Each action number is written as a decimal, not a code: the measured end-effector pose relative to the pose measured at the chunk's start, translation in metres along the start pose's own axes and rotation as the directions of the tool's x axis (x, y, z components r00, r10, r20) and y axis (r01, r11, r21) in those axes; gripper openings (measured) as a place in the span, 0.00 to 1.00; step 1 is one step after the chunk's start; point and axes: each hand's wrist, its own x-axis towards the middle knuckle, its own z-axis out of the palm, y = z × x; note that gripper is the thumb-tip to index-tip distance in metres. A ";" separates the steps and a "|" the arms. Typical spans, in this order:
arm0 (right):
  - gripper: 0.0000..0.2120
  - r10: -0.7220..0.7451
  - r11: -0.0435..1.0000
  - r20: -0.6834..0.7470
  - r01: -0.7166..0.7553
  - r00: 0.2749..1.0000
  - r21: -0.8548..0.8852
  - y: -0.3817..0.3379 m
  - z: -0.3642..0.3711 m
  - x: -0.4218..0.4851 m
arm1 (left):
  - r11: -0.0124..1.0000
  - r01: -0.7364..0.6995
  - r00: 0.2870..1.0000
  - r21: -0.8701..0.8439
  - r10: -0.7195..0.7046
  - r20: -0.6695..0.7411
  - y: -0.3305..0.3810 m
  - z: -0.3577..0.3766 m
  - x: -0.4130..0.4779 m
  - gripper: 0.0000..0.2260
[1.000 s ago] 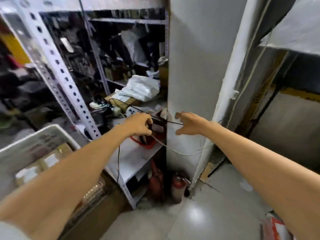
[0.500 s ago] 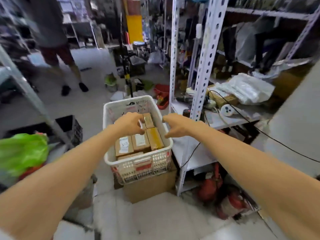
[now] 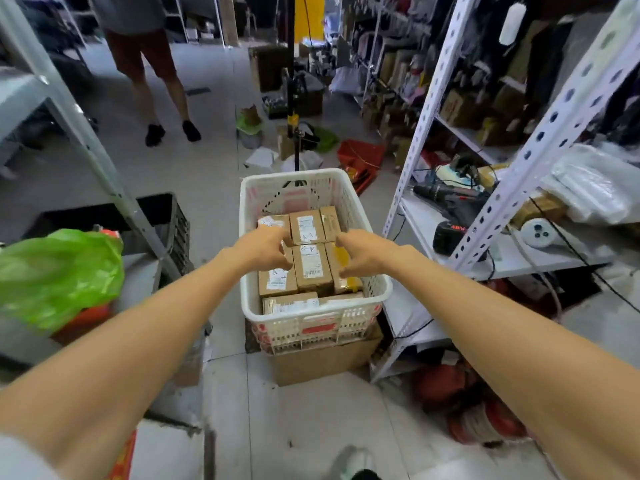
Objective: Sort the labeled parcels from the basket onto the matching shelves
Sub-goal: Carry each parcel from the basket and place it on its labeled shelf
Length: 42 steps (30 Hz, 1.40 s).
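A white plastic basket (image 3: 348, 197) stands on a cardboard box on the floor, packed with several brown parcels bearing white labels. Both my hands reach into it from above. My left hand (image 3: 265, 249) and my right hand (image 3: 360, 252) flank the middle labeled parcel (image 3: 311, 268), fingers curled at its two sides. Whether the fingers press on it is unclear. A second labeled parcel (image 3: 306, 226) lies just behind it.
White metal shelving (image 3: 498, 209) rises to the right, holding a drill, cables and bagged goods. A green plastic bag (image 3: 55, 275) sits at left by a black crate (image 3: 166, 220). A person's legs (image 3: 152, 81) stand farther down the cluttered aisle.
The view swung left from the shelf and wall to the basket. My hands went from the cables on the shelf to the basket and now sit lower, either side of the middle parcel.
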 end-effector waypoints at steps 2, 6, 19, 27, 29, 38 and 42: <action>0.27 0.002 1.000 0.026 -0.002 1.000 0.002 0.013 0.007 0.026 | 1.000 0.005 0.999 -0.004 -0.005 0.048 -0.004 0.010 0.027 0.21; 0.28 -0.008 1.000 0.069 0.008 0.998 0.004 0.043 0.022 0.089 | 0.999 0.039 0.995 -0.011 -0.038 0.090 -0.018 0.031 0.082 0.21; 0.28 -0.037 0.999 0.389 0.020 0.920 0.049 0.111 0.101 0.243 | 0.960 0.267 0.925 -0.089 -0.229 0.303 -0.092 0.108 0.205 0.24; 0.25 -0.032 0.998 0.474 0.007 0.880 0.054 0.125 0.181 0.285 | 0.965 0.248 0.897 -0.087 -0.194 0.397 -0.124 0.186 0.263 0.23; 0.23 -0.038 0.999 0.494 0.025 0.868 0.033 0.129 0.204 0.290 | 0.967 0.241 0.888 -0.080 -0.187 0.420 -0.130 0.207 0.273 0.24; 0.37 -0.065 0.970 0.538 0.180 0.840 -0.163 0.148 0.291 0.296 | 0.976 0.206 0.890 -0.066 -0.159 0.427 -0.152 0.264 0.290 0.23; 0.44 -0.039 0.953 0.578 0.204 0.815 -0.224 0.153 0.321 0.303 | 0.980 0.184 0.907 -0.078 -0.139 0.397 -0.147 0.275 0.300 0.23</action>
